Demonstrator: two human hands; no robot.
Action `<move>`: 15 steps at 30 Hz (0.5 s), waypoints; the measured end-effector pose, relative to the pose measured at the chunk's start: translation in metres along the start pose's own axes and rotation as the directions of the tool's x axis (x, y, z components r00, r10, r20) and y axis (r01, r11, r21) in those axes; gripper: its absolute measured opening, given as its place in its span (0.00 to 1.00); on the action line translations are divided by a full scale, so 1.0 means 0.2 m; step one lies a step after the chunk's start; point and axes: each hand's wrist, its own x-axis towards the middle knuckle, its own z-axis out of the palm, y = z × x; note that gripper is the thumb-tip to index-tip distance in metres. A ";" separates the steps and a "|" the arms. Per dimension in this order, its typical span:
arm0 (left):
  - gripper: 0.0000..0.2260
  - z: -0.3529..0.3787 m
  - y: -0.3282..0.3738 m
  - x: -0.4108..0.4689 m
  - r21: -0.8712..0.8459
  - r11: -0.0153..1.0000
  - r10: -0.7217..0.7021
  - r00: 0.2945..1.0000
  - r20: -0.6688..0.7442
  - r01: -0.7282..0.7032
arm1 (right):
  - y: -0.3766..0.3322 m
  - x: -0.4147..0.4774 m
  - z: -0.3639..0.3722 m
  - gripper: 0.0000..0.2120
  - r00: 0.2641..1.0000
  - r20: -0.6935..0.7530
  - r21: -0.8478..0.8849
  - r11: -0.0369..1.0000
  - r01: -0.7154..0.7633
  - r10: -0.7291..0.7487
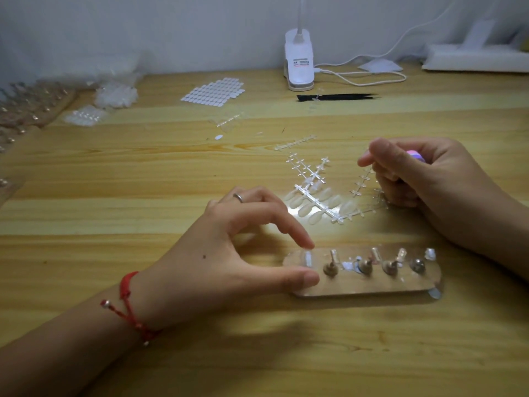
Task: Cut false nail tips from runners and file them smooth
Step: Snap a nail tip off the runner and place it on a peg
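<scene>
A clear acrylic display stand with several small metal holders lies near the front of the wooden table. My left hand touches its left end, index fingertip and thumb on either side of a clear nail tip there. A runner still carrying several false nail tips lies just behind the stand. My right hand is curled round a small pink and purple tool, most of which is hidden in the fist. Bare runners lie around it.
A white clip lamp with its cable stands at the back. Black tweezers lie in front of it, a sheet of adhesive tabs to the left, bags of nail tips and more stands far left.
</scene>
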 end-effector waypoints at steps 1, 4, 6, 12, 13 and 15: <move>0.12 0.00 0.00 0.00 0.001 1.000 -0.002 1.000 0.001 0.002 | 0.00 0.00 0.00 0.20 1.000 0.000 -0.003 1.000 -0.001 0.001; 0.12 0.00 0.00 0.00 0.002 1.000 -0.001 1.000 0.002 0.001 | 0.00 0.00 0.00 0.20 1.000 0.003 -0.008 1.000 -0.001 0.001; 0.12 0.00 0.00 -0.01 0.006 1.000 0.002 1.000 0.014 -0.002 | 0.00 0.00 0.00 0.20 1.000 0.004 -0.009 1.000 -0.001 0.001; 0.12 0.00 0.00 -0.02 0.042 0.999 0.003 0.999 0.033 -0.004 | 0.00 0.00 0.01 0.22 1.000 0.015 -0.021 1.000 0.008 -0.008; 0.15 0.00 0.00 -0.02 0.034 0.999 -0.009 0.999 0.054 0.008 | -0.01 0.00 0.01 0.22 1.000 0.013 -0.020 1.000 0.005 -0.005; 0.22 -0.03 -0.01 -0.02 -0.015 0.999 -0.046 0.997 0.054 0.047 | -0.01 0.00 0.01 0.23 1.000 0.009 -0.026 1.000 -0.001 0.001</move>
